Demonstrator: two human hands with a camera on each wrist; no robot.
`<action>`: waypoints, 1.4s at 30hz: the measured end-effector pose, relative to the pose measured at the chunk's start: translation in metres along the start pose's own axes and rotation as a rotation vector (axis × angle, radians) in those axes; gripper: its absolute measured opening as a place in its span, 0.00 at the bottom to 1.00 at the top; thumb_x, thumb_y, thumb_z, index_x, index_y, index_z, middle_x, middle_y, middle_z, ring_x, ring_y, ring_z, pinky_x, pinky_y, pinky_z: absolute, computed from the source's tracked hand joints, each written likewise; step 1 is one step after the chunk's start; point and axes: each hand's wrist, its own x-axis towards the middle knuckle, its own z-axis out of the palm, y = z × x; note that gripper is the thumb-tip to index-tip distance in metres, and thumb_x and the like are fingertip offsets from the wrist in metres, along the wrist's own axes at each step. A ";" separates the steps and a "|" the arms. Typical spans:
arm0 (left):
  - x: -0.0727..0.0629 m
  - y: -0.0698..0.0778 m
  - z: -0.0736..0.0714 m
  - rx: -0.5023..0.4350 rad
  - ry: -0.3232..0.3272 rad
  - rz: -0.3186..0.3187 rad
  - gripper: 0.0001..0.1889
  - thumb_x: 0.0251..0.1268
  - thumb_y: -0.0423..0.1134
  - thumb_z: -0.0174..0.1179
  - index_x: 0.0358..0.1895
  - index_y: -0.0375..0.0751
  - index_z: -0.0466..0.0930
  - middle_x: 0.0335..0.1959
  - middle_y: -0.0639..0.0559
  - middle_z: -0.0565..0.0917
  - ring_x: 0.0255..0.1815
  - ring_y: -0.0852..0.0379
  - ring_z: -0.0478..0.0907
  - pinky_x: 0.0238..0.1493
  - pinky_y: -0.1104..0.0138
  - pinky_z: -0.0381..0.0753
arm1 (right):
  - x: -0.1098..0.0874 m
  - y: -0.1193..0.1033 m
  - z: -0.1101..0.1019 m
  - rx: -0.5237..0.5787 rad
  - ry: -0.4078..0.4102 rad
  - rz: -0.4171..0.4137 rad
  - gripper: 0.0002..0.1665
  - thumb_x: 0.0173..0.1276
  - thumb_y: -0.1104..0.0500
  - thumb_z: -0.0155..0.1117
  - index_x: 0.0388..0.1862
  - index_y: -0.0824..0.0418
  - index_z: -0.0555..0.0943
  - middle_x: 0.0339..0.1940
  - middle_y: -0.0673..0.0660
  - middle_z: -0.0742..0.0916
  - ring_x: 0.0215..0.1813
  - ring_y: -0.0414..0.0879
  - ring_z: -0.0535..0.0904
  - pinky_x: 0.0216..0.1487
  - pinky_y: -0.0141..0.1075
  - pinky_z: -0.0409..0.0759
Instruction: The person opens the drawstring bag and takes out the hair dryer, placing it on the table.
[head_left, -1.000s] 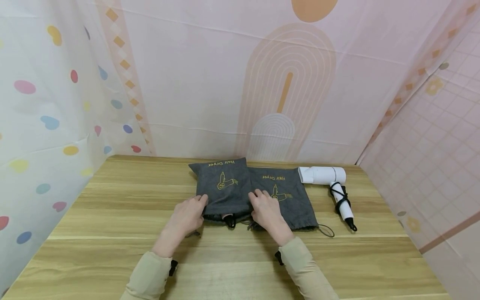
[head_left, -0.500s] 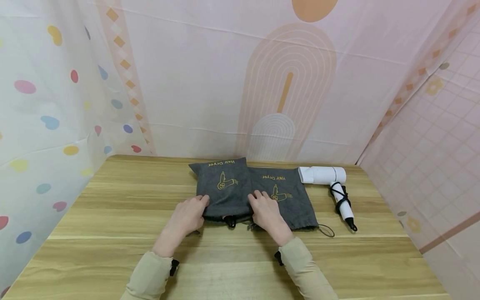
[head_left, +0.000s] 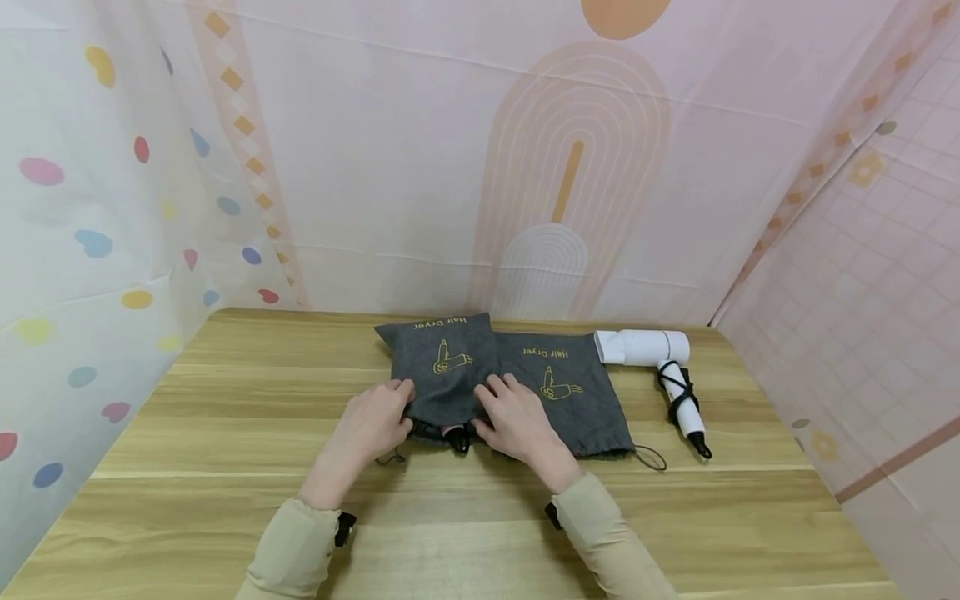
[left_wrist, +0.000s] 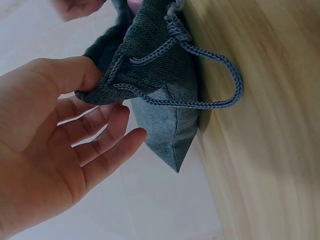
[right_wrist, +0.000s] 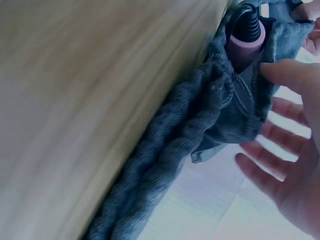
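Observation:
A dark grey drawstring bag [head_left: 444, 385] with yellow "Hair Dryer" lettering lies at the back middle, its mouth toward me. My left hand [head_left: 373, 419] pinches the left corner of the mouth, thumb inside and fingers behind the cloth, as the left wrist view shows. On the other side of the mouth, my right hand [head_left: 517, 417] holds the upper rim between thumb and fingers. Between the hands, the pink handle end of a hair dryer [right_wrist: 246, 49] with a black cord sleeve pokes out of the mouth; its body is hidden in the bag. A drawstring loop [left_wrist: 235, 82] hangs at the left corner.
A second grey bag [head_left: 588, 417] lies flat just right of the first, partly under it and my right hand. Further right rests a white hair dryer [head_left: 645, 347], black cord wound round its handle. The wooden table [head_left: 187, 467] ends at a printed cloth backdrop [head_left: 390, 167].
My right hand has shifted left along the rim, off the second bag's printed picture. The upper rim is lifted, and the handle end shows more than half a second ago.

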 end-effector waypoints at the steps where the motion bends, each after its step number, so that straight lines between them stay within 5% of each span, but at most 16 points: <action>1: 0.000 0.000 -0.001 0.001 0.003 0.001 0.09 0.50 0.29 0.63 0.31 0.40 0.73 0.24 0.50 0.74 0.22 0.54 0.71 0.19 0.66 0.68 | 0.001 0.000 0.000 -0.009 0.037 -0.018 0.12 0.60 0.51 0.68 0.39 0.54 0.79 0.35 0.51 0.79 0.34 0.45 0.72 0.32 0.34 0.73; 8: -0.002 0.003 -0.004 0.006 0.033 0.005 0.09 0.49 0.30 0.63 0.30 0.41 0.72 0.23 0.51 0.73 0.21 0.56 0.70 0.18 0.66 0.67 | 0.010 -0.001 -0.004 -0.068 0.175 -0.024 0.04 0.64 0.57 0.63 0.33 0.54 0.77 0.31 0.49 0.81 0.33 0.44 0.75 0.31 0.33 0.74; 17: -0.007 0.015 -0.013 0.061 0.001 -0.008 0.10 0.50 0.34 0.65 0.35 0.38 0.75 0.28 0.46 0.79 0.27 0.48 0.78 0.21 0.60 0.76 | 0.017 0.004 -0.011 0.008 0.310 0.038 0.04 0.63 0.61 0.63 0.30 0.56 0.77 0.26 0.50 0.80 0.28 0.43 0.74 0.27 0.31 0.74; 27: -0.011 0.059 -0.008 0.170 0.237 0.079 0.12 0.50 0.38 0.68 0.34 0.38 0.76 0.28 0.47 0.80 0.26 0.49 0.77 0.17 0.60 0.76 | 0.018 0.005 -0.015 0.036 0.325 0.053 0.03 0.64 0.61 0.62 0.30 0.57 0.77 0.27 0.51 0.80 0.28 0.43 0.74 0.25 0.31 0.73; 32: -0.011 0.082 -0.001 0.207 0.233 0.125 0.10 0.51 0.38 0.67 0.33 0.40 0.76 0.28 0.49 0.78 0.25 0.52 0.75 0.16 0.64 0.73 | 0.019 0.004 -0.016 0.033 0.336 0.059 0.03 0.63 0.62 0.63 0.30 0.57 0.78 0.27 0.51 0.80 0.28 0.43 0.74 0.24 0.30 0.72; 35: -0.012 0.090 0.005 0.217 0.180 0.071 0.11 0.52 0.40 0.68 0.32 0.40 0.76 0.26 0.48 0.77 0.24 0.52 0.74 0.16 0.63 0.72 | 0.020 0.004 -0.017 0.033 0.339 0.055 0.03 0.63 0.62 0.63 0.30 0.57 0.78 0.27 0.51 0.80 0.28 0.43 0.74 0.24 0.30 0.72; 42: -0.008 0.086 0.017 0.209 0.101 -0.188 0.14 0.56 0.43 0.65 0.32 0.34 0.77 0.25 0.42 0.79 0.25 0.47 0.77 0.22 0.58 0.79 | 0.021 -0.001 -0.018 0.039 0.341 0.029 0.04 0.64 0.62 0.62 0.30 0.57 0.77 0.27 0.51 0.80 0.28 0.42 0.75 0.24 0.30 0.74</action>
